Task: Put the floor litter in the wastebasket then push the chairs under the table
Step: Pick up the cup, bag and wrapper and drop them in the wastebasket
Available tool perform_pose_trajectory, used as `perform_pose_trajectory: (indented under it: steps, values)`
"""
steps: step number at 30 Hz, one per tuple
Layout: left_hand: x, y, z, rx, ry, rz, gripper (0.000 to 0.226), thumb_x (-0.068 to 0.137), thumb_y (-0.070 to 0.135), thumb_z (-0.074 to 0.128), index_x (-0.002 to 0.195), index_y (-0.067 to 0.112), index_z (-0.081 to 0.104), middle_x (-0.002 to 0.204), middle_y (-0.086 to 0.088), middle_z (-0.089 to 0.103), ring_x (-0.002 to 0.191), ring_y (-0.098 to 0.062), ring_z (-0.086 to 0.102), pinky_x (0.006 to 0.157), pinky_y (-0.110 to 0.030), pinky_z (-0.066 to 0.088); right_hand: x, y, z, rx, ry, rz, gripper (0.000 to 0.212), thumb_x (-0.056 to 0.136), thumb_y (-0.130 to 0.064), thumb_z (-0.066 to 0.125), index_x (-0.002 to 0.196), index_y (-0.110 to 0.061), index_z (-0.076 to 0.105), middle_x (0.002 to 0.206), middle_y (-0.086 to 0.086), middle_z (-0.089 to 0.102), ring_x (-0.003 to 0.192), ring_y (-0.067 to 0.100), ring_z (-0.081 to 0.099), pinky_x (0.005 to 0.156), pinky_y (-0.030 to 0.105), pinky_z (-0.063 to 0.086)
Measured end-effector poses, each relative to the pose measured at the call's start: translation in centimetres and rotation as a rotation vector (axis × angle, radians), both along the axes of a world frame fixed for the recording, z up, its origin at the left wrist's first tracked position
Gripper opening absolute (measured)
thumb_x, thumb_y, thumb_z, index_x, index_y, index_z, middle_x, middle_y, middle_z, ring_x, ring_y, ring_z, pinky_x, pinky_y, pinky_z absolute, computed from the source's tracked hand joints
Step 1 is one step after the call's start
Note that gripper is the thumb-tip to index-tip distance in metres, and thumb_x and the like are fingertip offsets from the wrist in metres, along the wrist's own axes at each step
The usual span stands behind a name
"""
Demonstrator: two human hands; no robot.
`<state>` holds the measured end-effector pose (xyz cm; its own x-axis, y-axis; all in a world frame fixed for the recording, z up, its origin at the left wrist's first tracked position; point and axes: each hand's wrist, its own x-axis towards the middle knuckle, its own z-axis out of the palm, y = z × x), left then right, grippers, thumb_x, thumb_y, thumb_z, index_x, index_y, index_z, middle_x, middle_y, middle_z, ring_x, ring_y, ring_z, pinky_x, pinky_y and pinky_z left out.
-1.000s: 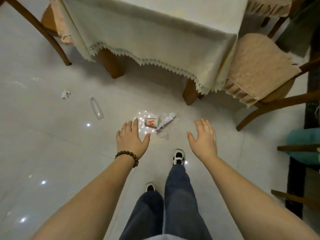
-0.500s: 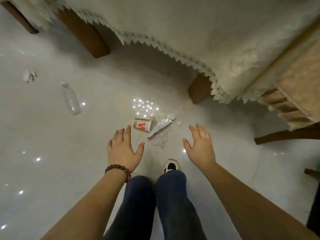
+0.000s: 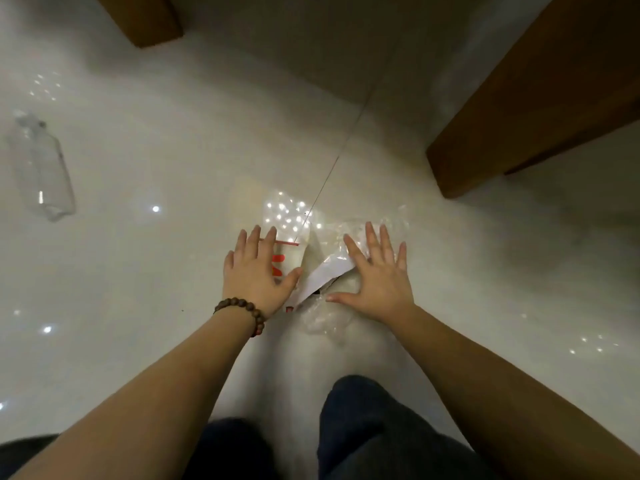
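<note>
A white paper cup (image 3: 292, 259) with red print lies on the glossy floor, partly covered by my left hand (image 3: 256, 271), whose fingers are spread flat over it. Beside it lie a white paper wrapper (image 3: 327, 275) and crumpled clear plastic (image 3: 325, 318). My right hand (image 3: 375, 275) hovers spread over the plastic and wrapper; whether either hand touches the litter is unclear. A clear plastic bottle (image 3: 43, 173) lies on its side at the far left. No wastebasket or chair is in view.
Two brown wooden table legs stand close ahead, one at the top left (image 3: 143, 19) and a large one at the right (image 3: 540, 98). My knees in dark trousers (image 3: 360, 431) fill the bottom. White tiled floor (image 3: 156, 271) surrounds the litter.
I have crouched down and the camera has closed in on the litter. Both hands have moved forward from short of the cup and wrapper to directly over them.
</note>
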<state>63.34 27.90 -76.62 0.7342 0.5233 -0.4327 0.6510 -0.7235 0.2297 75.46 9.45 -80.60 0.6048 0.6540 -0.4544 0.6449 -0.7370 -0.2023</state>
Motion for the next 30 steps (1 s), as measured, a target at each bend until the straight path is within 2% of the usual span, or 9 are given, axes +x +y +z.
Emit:
perform_pose_trajectory:
  steps: [4, 7, 12, 16, 18, 20, 24, 27, 30]
  values:
    - [0.3, 0.8, -4.1, 0.025, 0.052, -0.085, 0.090, 0.079, 0.077, 0.030, 0.151, 0.026, 0.010, 0.160, -0.005, 0.008, 0.147, -0.026, 0.000, 0.118, -0.048, 0.007, -0.1, 0.2, -4.9, -0.077, -0.057, 0.105, 0.109, 0.064, -0.090, 0.037, 0.148, -0.039, -0.010, 0.155, 0.005, -0.028, 0.139, 0.031, -0.032, 0.109, 0.068, -0.005]
    - [0.3, 1.2, -5.2, 0.038, 0.062, -0.120, 0.104, 0.065, 0.088, 0.010, 0.151, 0.029, 0.010, 0.160, -0.003, 0.009, 0.147, -0.024, -0.003, 0.117, -0.053, 0.000, 1.1, 0.2, -6.0, -0.078, -0.123, 0.033, 0.105, 0.064, -0.091, 0.032, 0.148, -0.039, -0.004, 0.156, 0.005, -0.025, 0.139, 0.035, -0.031, 0.107, 0.071, -0.007]
    - [-0.6, 1.9, -5.2, -0.010, 0.062, -0.174, 0.125, 0.046, 0.099, 0.014, 0.151, 0.031, 0.009, 0.160, 0.001, 0.008, 0.147, -0.021, -0.008, 0.116, -0.053, 0.003, 3.4, 0.2, -5.7, -0.129, -0.113, -0.100, 0.096, 0.067, -0.092, 0.028, 0.146, -0.046, -0.003, 0.157, 0.003, -0.023, 0.139, 0.036, -0.030, 0.107, 0.066, -0.012]
    - [-0.8, 2.0, -5.4, -0.014, -0.017, -0.139, 0.120, 0.046, 0.096, 0.027, 0.147, 0.031, 0.027, 0.155, -0.001, 0.025, 0.146, -0.024, 0.006, 0.115, -0.052, 0.014, 3.8, 0.2, -5.5, -0.009, -0.073, -0.180, 0.065, 0.088, -0.051, 0.051, 0.146, -0.037, 0.025, 0.158, 0.008, 0.016, 0.146, 0.031, -0.005, 0.116, 0.049, 0.012]
    - [-0.5, 1.9, -5.4, -0.008, -0.044, -0.106, 0.114, 0.049, 0.093, 0.031, 0.143, 0.030, 0.033, 0.153, -0.001, 0.030, 0.145, -0.025, 0.011, 0.113, -0.050, 0.018, 4.2, 0.3, -5.5, 0.099, -0.102, -0.246, 0.052, 0.088, -0.017, 0.056, 0.137, -0.029, 0.045, 0.146, 0.008, 0.040, 0.142, 0.031, 0.016, 0.110, 0.040, 0.027]
    - [-0.2, 1.8, -5.3, -0.018, -0.069, -0.050, 0.111, 0.050, 0.091, 0.037, 0.142, 0.029, 0.035, 0.151, 0.000, 0.032, 0.144, -0.024, 0.013, 0.112, -0.049, 0.020, 4.6, 0.5, -5.3, 0.202, -0.102, -0.313, 0.041, 0.082, -0.002, 0.056, 0.120, -0.018, 0.062, 0.127, 0.008, 0.055, 0.129, 0.031, 0.032, 0.098, 0.036, 0.039]
    - [0.8, 2.3, -4.0, -0.030, -0.149, 0.069, 0.098, 0.061, 0.074, 0.066, 0.141, 0.027, 0.037, 0.151, -0.001, 0.033, 0.143, -0.024, 0.015, 0.111, -0.048, 0.023, 5.6, 1.2, -3.6, 0.218, -0.070, -0.333, 0.037, 0.079, 0.000, 0.055, 0.113, -0.011, 0.065, 0.111, 0.008, 0.062, 0.112, 0.029, 0.043, 0.076, 0.033, 0.042]
    - [1.3, 3.1, -1.0, -0.022, -0.192, 0.131, 0.096, 0.061, 0.072, 0.067, 0.141, 0.026, 0.038, 0.149, -0.002, 0.035, 0.142, -0.025, 0.017, 0.110, -0.050, 0.027, 5.7, 2.2, -0.1, 0.275, -0.036, -0.354, 0.043, 0.081, 0.000, 0.052, 0.119, -0.017, 0.061, 0.109, 0.008, 0.062, 0.105, 0.028, 0.049, 0.076, 0.036, 0.045]
    - [1.0, 3.8, 4.2, -0.028, -0.249, 0.209, 0.096, 0.061, 0.076, 0.065, 0.138, 0.024, 0.040, 0.145, -0.003, 0.041, 0.140, -0.026, 0.023, 0.106, -0.052, 0.033, 5.0, 3.8, 6.1, 0.329, -0.059, -0.393, 0.025, 0.086, -0.012, 0.052, 0.109, -0.019, 0.057, 0.098, 0.008, 0.065, 0.091, 0.028, 0.055, 0.069, 0.038, 0.049]
